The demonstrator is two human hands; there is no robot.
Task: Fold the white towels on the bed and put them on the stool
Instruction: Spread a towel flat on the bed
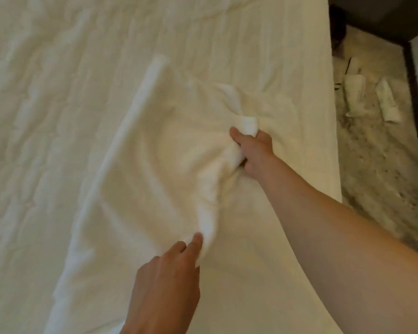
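Note:
A white towel point(143, 179) lies spread across the white quilted bed point(46, 104), bunched into a ridge along its right side. My right hand point(253, 150) grips the far end of that ridge, with towel cloth sticking out between thumb and fingers. My left hand point(169, 280) pinches the near end of the same ridge with its fingertips. The towel's long left edge runs straight from the far centre to the near left. No stool is in view.
The bed's right edge point(333, 141) drops to a speckled marble floor point(377, 169). Two white slippers point(369, 97) lie on that floor. Dark furniture point(384, 18) stands at the far right corner.

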